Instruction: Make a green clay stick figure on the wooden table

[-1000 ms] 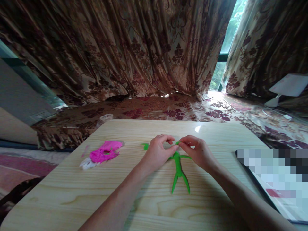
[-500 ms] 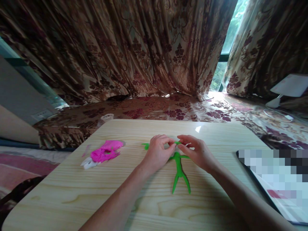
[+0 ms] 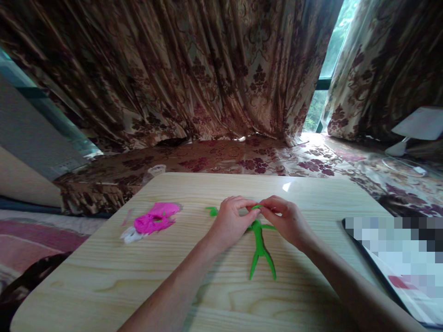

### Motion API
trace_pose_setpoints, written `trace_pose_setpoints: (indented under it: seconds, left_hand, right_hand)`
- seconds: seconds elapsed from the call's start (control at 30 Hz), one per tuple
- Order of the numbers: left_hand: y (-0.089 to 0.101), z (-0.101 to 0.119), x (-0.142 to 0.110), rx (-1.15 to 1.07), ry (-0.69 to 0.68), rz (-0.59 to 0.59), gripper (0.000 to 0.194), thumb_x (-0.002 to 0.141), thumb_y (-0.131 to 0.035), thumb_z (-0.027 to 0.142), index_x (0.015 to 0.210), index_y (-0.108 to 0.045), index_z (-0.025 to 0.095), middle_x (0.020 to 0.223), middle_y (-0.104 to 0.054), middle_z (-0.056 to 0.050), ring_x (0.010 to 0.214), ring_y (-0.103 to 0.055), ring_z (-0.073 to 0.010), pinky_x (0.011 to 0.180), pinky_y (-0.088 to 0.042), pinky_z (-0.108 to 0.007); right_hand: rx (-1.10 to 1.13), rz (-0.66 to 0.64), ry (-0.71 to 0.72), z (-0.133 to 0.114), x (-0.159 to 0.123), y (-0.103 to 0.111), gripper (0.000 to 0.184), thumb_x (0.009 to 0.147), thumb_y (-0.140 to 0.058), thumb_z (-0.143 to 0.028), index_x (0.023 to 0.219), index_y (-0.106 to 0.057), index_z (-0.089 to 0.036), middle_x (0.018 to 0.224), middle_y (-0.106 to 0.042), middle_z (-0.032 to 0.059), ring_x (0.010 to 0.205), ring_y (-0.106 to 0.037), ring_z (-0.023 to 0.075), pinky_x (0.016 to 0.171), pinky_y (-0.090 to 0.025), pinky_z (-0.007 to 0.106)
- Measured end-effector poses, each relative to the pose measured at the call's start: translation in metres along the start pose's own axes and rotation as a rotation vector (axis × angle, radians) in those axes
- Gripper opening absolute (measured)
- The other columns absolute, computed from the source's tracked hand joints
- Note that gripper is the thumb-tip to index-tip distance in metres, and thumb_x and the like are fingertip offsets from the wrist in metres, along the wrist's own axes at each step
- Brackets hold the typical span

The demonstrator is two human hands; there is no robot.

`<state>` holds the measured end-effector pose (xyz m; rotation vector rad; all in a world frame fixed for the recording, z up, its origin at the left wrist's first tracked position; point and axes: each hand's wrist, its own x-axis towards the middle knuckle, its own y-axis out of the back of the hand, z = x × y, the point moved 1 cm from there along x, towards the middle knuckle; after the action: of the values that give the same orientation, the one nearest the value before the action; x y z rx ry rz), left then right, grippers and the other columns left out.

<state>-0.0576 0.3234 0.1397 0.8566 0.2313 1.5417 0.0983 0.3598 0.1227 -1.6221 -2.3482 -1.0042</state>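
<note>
My left hand (image 3: 232, 220) and my right hand (image 3: 286, 222) meet above the table, fingertips pinched round a small strip of green modelling clay (image 3: 256, 207). Fingers cover part of this strip. Just below them a green clay figure (image 3: 258, 240) lies flat, with a narrow body, two spread legs and thin arms. Its left arm is partly hidden behind my left hand. Another small green clay piece (image 3: 212, 212) rests on the table, left of my left hand.
A crumpled pink wrapper (image 3: 148, 223) with a white end lies on the left of the pale wooden table (image 3: 138, 276). A dark-edged tablet-like device (image 3: 367, 263), its face blurred out, is at the right. Beyond the table are a patterned ledge, curtains and a white lamp (image 3: 417, 123).
My right hand's fingers have closed in, and both hands' fingertips now meet at the green strip. The whole view has shifted slightly; the figure and wrapper stay put on the table.
</note>
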Motion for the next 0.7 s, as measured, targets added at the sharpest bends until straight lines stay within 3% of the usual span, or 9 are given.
trace_pose_setpoints:
  seconds: [0.27,0.4,0.57,0.7]
  left_hand:
    - [0.002,0.000,0.000,0.080,-0.042,0.068,0.012,0.075,-0.056,0.023,0.077,-0.067,0.021,0.073,-0.064,0.000,0.074,-0.056,-0.0138,0.079,-0.039,-0.028]
    - [0.002,-0.001,0.001,0.195,-0.073,0.095,0.011,0.076,-0.054,0.021,0.072,-0.064,0.021,0.070,-0.062,0.002,0.074,-0.054,-0.0138,0.085,-0.035,-0.032]
    - [0.002,-0.002,0.001,0.183,-0.068,0.134,0.010,0.077,-0.053,0.020,0.072,-0.061,0.020,0.070,-0.061,0.001,0.075,-0.053,-0.0141,0.082,-0.036,-0.031]
    - [0.000,0.000,0.000,0.112,-0.073,0.108,0.011,0.077,-0.053,0.021,0.077,-0.064,0.020,0.073,-0.061,0.000,0.076,-0.053,-0.0143,0.079,-0.038,-0.029]
  right_hand:
    - [0.071,-0.096,-0.021,-0.012,0.000,0.004,0.018,0.083,-0.048,-0.019,0.091,-0.065,-0.018,0.081,-0.061,0.0028,0.075,-0.059,0.0143,0.065,-0.048,0.024]
    - [0.035,-0.084,0.004,-0.011,-0.002,0.000,0.020,0.082,-0.049,-0.018,0.094,-0.065,-0.018,0.082,-0.061,0.0032,0.074,-0.059,0.0142,0.062,-0.048,0.024]
    - [0.045,0.011,-0.083,-0.007,-0.003,0.000,0.030,0.080,-0.053,-0.022,0.109,-0.057,-0.017,0.090,-0.064,0.0054,0.079,-0.061,0.0158,0.066,-0.050,0.026]
    - [0.039,0.019,-0.039,-0.006,-0.002,0.000,0.019,0.080,-0.054,-0.022,0.097,-0.062,-0.018,0.086,-0.063,0.0035,0.075,-0.060,0.0147,0.065,-0.050,0.026]
